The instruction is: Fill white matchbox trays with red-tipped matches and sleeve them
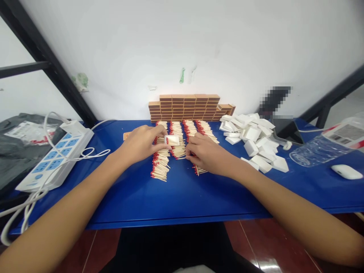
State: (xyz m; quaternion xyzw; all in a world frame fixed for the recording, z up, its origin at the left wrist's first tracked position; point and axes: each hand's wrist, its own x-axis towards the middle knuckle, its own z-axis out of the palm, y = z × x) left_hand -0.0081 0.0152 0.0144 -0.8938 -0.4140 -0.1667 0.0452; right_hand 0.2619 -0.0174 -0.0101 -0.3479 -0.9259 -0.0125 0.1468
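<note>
Between the thumb and fingers of my left hand [145, 143] is a white matchbox tray [173, 140] with a few matches in it. My right hand [205, 152] is at the rows on the right, its fingertips bent together among the matches; whether they pinch any is hidden. Red-tipped matches [160, 167] lie in several rows running away from me. Behind them, stacked matchbox sleeves [184, 108] form a low wall. White empty-looking trays [256, 137] are heaped to the right of my right hand.
A white power strip [58, 155] with cables stands on the blue table [176, 201] at the left, near a dark bag [17, 148]. At the right are a plastic bottle [321, 148], a white earphone case [346, 171] and a dark phone-like device [287, 131].
</note>
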